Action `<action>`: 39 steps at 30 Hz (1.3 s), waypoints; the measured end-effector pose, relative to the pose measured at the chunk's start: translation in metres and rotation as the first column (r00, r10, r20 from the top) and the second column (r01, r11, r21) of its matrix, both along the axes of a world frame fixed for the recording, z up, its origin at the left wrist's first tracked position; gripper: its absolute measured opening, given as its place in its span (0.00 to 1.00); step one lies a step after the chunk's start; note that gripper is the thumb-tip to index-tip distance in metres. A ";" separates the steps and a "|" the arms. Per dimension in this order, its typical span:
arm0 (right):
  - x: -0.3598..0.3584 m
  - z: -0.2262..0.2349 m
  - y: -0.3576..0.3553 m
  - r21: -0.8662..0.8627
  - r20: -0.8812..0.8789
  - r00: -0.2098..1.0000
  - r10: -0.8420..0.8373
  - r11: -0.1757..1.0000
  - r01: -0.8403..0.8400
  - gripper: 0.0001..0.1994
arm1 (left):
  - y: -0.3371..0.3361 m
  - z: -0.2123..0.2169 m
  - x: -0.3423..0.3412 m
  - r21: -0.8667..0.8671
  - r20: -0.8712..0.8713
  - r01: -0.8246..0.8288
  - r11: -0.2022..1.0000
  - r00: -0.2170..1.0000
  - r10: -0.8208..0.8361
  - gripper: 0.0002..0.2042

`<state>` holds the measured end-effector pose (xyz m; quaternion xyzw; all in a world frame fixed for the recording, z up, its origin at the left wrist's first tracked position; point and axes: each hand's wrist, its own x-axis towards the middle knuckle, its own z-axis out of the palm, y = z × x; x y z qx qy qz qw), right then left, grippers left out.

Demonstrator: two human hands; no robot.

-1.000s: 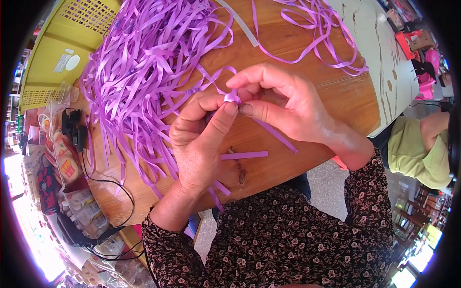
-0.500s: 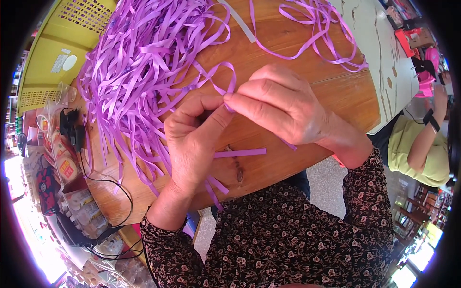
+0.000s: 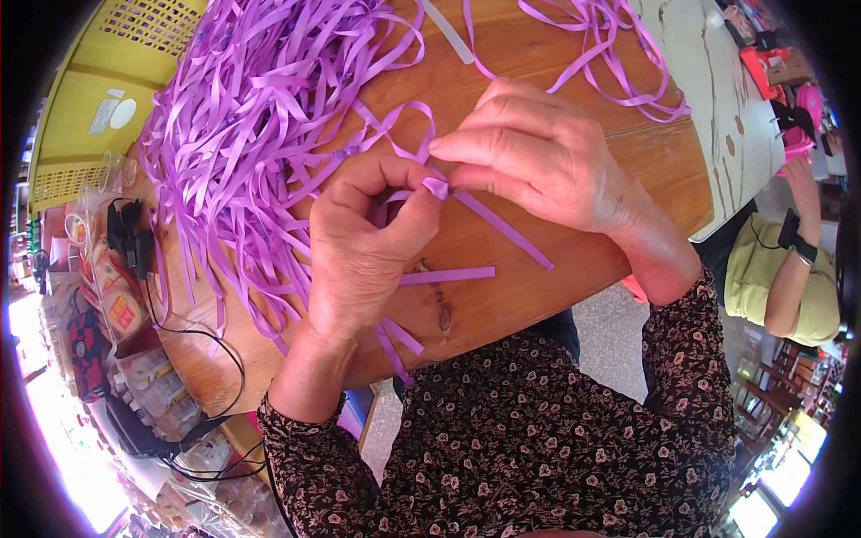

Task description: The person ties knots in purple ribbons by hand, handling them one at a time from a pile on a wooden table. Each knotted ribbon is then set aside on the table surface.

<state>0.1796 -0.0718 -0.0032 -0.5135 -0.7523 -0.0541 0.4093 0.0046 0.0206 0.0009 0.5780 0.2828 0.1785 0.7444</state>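
A narrow purple ribbon [image 3: 507, 233] is folded into a small knot or tuck between the thumb and forefinger of my left hand [image 3: 359, 233], which is closed on it. Above that fold the ribbon makes a loop, and a cut end slants down to the right over the wood. My right hand [image 3: 543, 161] hovers just right of the fold, its forefinger and thumb tips apart; the forefinger tip is close to the loop. Further cut ribbon ends stick out under my left hand and wrist. A big tangled heap of purple ribbons [image 3: 260, 117] lies to the left, beyond my left hand.
More purple ribbon [image 3: 619, 54] lies in loose loops at the far right of the wooden table [image 3: 574, 260]. A pale strip [image 3: 448, 31] rests at the back. A yellow basket [image 3: 72, 117] stands left, with black cables [image 3: 242, 377] below it. Another person's arm [image 3: 789, 278] is at right.
The fingers of my right hand have parted from their pinch on the ribbon and lifted slightly. The folded ribbon now shows in my left fingertips, and its slanting end has come into view.
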 end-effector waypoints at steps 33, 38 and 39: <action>-0.025 0.021 -0.005 -0.475 -0.830 0.466 -0.305 0.826 -0.305 0.02 | -0.003 -0.019 0.000 -0.383 0.495 0.129 0.915 0.865 0.085 0.05; -0.022 0.011 0.000 -0.141 -0.474 0.879 -0.048 0.990 -0.022 0.09 | -0.004 -0.014 0.001 -0.282 0.428 0.066 0.957 0.902 0.064 0.04; -0.022 0.009 0.001 -0.141 -0.475 0.879 -0.047 0.990 -0.023 0.09 | -0.004 -0.014 0.000 -0.282 0.427 0.065 0.957 0.902 0.065 0.04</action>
